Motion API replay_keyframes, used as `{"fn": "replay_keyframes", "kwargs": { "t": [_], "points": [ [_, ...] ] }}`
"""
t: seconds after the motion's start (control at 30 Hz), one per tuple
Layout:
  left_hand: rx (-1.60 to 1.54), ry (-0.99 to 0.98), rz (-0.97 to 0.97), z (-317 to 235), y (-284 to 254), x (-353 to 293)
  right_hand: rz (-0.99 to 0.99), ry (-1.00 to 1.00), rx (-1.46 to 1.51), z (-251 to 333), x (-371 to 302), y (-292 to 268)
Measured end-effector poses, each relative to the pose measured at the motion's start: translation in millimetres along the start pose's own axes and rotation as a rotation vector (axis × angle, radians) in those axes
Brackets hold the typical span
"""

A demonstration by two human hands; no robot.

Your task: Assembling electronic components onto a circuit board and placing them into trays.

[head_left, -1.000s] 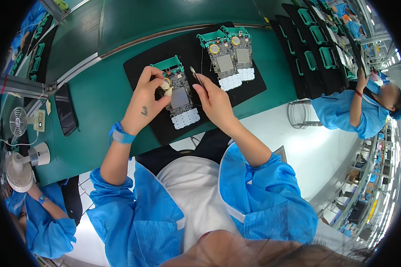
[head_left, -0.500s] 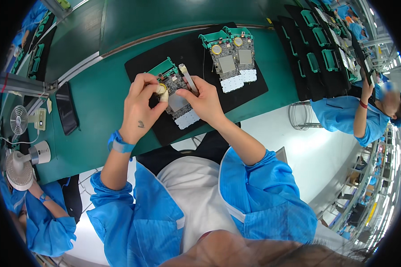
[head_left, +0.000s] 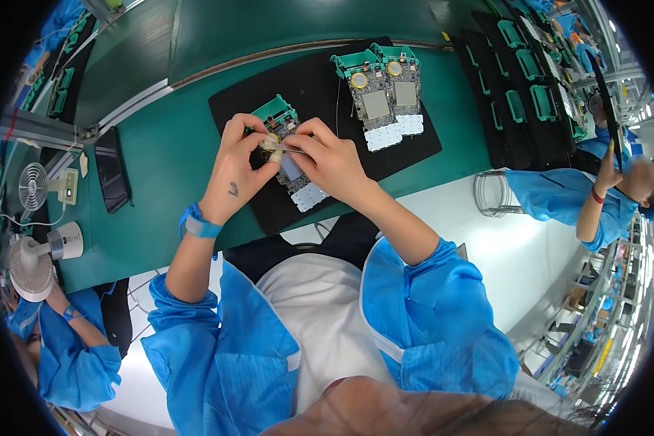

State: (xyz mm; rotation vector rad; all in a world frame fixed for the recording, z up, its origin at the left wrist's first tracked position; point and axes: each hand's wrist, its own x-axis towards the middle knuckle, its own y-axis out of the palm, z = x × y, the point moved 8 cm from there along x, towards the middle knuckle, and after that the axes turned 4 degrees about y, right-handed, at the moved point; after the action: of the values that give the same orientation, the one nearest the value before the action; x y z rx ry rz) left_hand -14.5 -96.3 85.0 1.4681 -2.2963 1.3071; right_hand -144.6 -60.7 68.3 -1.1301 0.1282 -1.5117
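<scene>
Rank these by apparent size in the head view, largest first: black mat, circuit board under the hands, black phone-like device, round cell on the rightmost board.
1. Black mat
2. Circuit board and black phone-like device: unsure, since the board is partly covered
3. Round cell, clearly smallest

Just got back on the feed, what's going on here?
A person is working with both hands over a circuit board on a black mat. The right hand holds a slim metal tool, its tip close to the pale-covered fingers of the left hand. Whether that hand grips anything is hard to tell. Two more boards lie side by side on the mat's right, untouched.
</scene>
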Motion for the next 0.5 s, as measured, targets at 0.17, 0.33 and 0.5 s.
{"fn": "replay_keyframes", "kwargs": {
  "t": [0.17, 0.33, 0.5],
  "points": [
    [-0.069, 0.013, -0.091, 6, 1, -8, -0.007, 0.04, 0.07, -6, -1, 3],
    [0.025, 0.008, -0.032, -3, -1, -1, -0.048, 0.25, 0.227, -23, -2, -14],
    [0.122, 0.005, 0.03, -13, -2, 7, 0.006, 0.432, 0.185, -27, -15, -23]
  ]
}}
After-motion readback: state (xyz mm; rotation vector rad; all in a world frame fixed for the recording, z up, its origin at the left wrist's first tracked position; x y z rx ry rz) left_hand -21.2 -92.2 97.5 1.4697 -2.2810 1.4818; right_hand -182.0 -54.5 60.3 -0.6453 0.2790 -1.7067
